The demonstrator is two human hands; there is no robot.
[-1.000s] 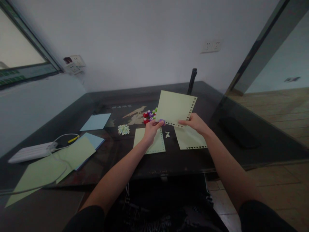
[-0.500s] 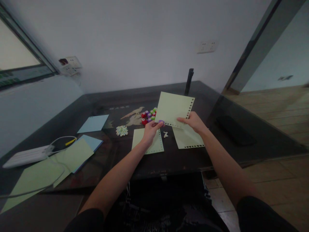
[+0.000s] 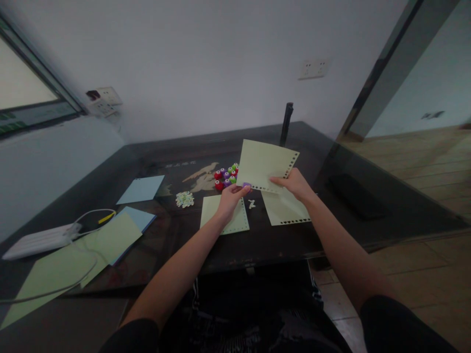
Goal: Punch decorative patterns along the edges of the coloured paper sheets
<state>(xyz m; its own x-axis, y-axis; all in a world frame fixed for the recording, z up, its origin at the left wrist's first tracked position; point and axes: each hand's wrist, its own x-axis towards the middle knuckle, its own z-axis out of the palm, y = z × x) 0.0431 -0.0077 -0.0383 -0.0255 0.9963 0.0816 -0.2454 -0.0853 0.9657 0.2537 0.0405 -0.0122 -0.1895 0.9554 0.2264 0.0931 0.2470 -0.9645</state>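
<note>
Above the dark table, a pale green paper sheet (image 3: 268, 159) is held up, with rows of small punched shapes along its right and lower edges. My right hand (image 3: 295, 185) pinches it near its lower right corner, thumb on top. My left hand (image 3: 231, 198) is closed on a small purple craft punch (image 3: 246, 186) at the sheet's lower left corner. Beneath my left hand lies another punched sheet (image 3: 235, 220), and below my right hand a third punched sheet (image 3: 285, 208). Between those two is a small heap of paper cut-outs (image 3: 251, 203).
Red, purple and green craft punches (image 3: 220, 185) stand behind my left hand. A larger pile of cut-outs (image 3: 184, 199) lies left of them. Blue paper (image 3: 142, 189), green sheets (image 3: 66, 260) and a white power strip (image 3: 40, 240) occupy the left side. A dark flat object (image 3: 355, 196) lies right.
The held sheet has tilted slightly, its right edge shifting a little to the right. Both hands keep their grip in nearly the same place. The whole view has shifted slightly.
</note>
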